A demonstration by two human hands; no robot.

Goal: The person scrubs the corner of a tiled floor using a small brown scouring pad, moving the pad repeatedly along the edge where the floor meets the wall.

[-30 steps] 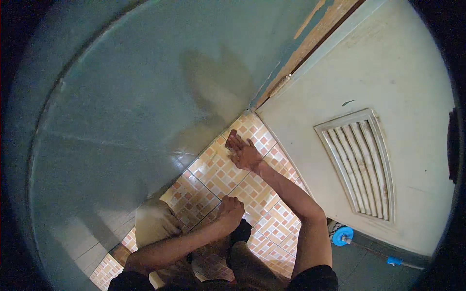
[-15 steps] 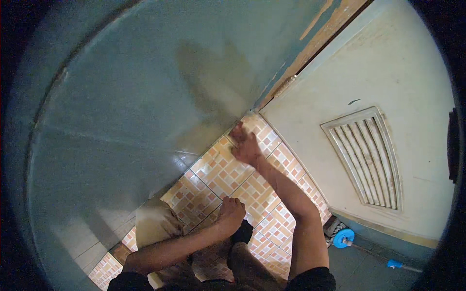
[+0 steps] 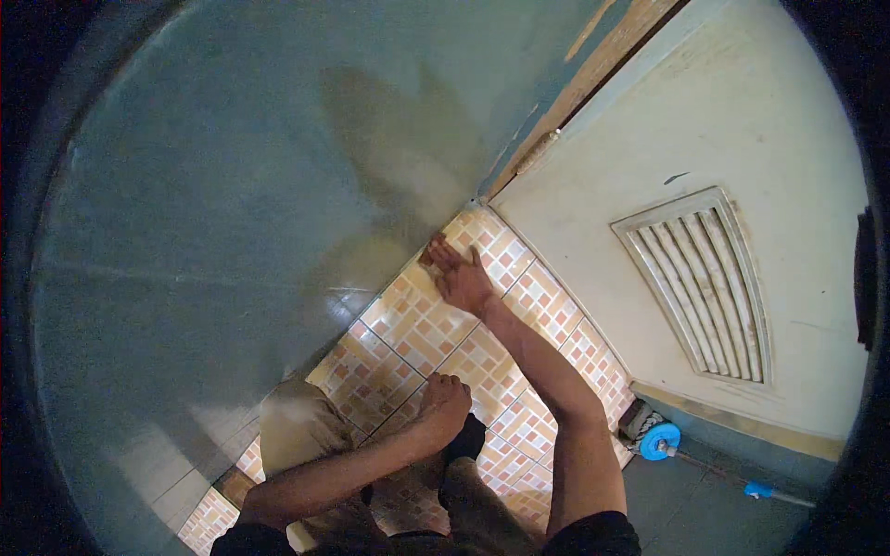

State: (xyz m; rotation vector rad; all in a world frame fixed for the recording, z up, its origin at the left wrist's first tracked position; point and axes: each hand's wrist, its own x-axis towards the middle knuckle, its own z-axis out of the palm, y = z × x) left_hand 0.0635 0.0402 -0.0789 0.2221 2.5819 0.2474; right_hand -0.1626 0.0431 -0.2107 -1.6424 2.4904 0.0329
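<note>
My right hand [image 3: 461,281] reaches forward to the seam where the patterned tile floor [image 3: 487,357] meets the grey-green wall [image 3: 232,167]. Its fingers are stretched out, the thumb apart. By the fingertips is a dark reddish-brown patch; I cannot tell whether it is a small thing or a reflection. My left hand [image 3: 446,405] is closed, fingers curled, in front of my knees; whatever may be inside is hidden. My legs [image 3: 306,431] are bent beneath my arms.
To the right stands an off-white door [image 3: 593,176] with a slatted vent [image 3: 700,283] low on it. Beyond its lower corner lie a blue disc-shaped piece [image 3: 659,442] on a rod and a dark mop-like bundle [image 3: 640,422]. A wooden frame strip [image 3: 593,79] with peeling paint borders the door.
My right hand has slid slightly left along the wall's foot, its fingers now straighter. My left hand has hardly moved. The view has shifted slightly.
</note>
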